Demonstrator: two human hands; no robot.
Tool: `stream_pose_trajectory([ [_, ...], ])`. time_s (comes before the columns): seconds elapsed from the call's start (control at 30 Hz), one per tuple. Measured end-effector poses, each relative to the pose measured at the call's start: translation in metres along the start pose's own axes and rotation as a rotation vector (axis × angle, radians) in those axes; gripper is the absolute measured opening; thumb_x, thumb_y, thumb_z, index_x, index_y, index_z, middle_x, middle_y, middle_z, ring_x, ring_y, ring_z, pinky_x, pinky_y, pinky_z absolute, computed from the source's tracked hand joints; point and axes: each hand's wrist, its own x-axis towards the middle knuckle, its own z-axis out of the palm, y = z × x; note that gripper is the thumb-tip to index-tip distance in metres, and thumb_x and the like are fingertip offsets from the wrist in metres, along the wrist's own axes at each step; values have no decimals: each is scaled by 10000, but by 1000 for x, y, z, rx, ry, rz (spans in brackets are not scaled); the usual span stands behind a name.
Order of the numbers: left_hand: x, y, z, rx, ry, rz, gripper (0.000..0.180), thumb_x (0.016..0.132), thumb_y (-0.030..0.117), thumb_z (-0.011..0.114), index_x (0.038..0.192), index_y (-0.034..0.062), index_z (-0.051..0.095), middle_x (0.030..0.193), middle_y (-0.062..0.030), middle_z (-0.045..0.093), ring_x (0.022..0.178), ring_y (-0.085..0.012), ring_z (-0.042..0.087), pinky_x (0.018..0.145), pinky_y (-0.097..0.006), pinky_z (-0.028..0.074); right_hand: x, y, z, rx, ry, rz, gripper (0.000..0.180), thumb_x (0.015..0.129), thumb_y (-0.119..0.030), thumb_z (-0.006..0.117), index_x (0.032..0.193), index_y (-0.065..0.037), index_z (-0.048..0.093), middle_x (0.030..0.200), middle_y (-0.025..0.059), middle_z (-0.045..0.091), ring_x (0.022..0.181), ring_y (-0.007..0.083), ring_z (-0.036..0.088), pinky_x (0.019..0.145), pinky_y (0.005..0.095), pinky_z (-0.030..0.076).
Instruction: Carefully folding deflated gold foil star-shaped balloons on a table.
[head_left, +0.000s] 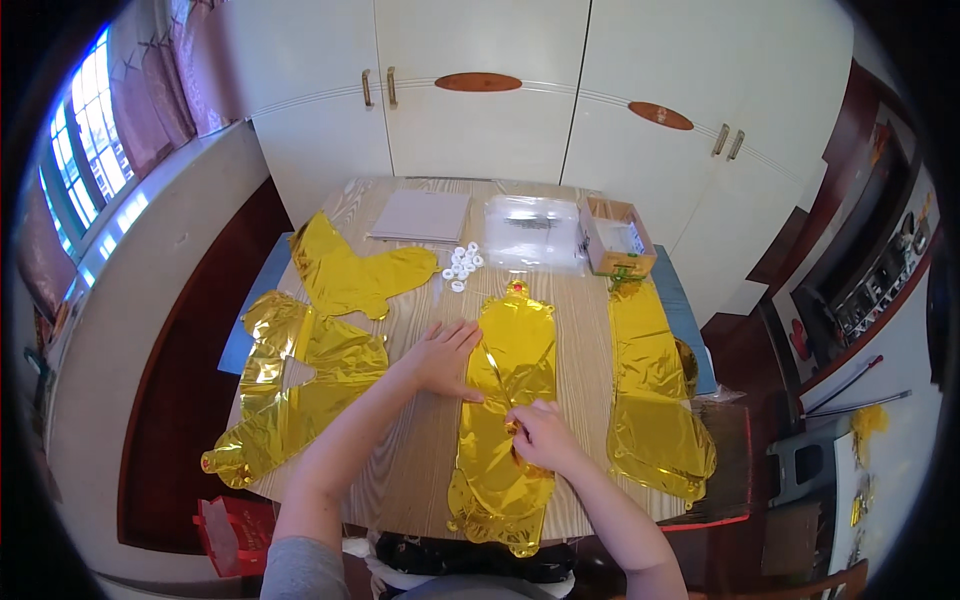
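Now both hands, left [440,358] and right [540,435], press the gold foil balloon [505,420] (near table edge [410,520]).

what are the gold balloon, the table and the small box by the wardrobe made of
Gold balloon: looks like thin metallic foil film, shiny and crinkled, with bright glints along its creases. Table: pale wood or a wood-look laminate, judging by the long grain lines; which one is not clear. Box: brown cardboard by its dull tan walls and open flaps.
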Motion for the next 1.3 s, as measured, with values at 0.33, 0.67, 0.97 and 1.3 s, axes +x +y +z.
stream_pose_trajectory([
  [0.33, 1, -1, 0, 2, -43, 2, 1222, 648, 804, 598, 1483, -5, 224, 1569, -158, 191, 1462, -327, 145, 1160, -547, 127, 19, -36, 0, -349, -26, -353, 392, 839, -207, 584, 1222, -122, 591, 1256, 57, 561, 1211, 203, 494, 1037, 437, 327],
  [0.67, 1, -5, 2, 7, -34, 13, 1247, 630, 821, 592, 1482, -11, 222, 1566, -168, 194, 1459, -338, 149, 1156, -566, 117, 4, -39, 19, -383, -290, -485, 454, 924, -342, 511, 1364, -228, 507, 1442, 14, 452, 1363, 253, 377, 1111, 536, 235],
  [0.97, 12, -13, 4, -15, -40, -15, 1105, 759, 796, 476, 1494, 15, 210, 1566, -152, 209, 1459, -330, 158, 1157, -570, 99, -11, -48, 14, -332, -341, -485, 439, 949, -349, 477, 1383, -281, 484, 1479, -12, 407, 1400, 259, 324, 1115, 580, 216],
  [1.3, 24, -22, 18, -45, 127, -119, 737, 946, 553, 377, 1481, 54, 292, 1551, -110, 276, 1451, -292, 210, 1163, -529, 136, -13, -45, 18, -321, -329, -526, 447, 959, -372, 466, 1400, -299, 460, 1494, -37, 388, 1414, 242, 296, 1122, 593, 181],
])
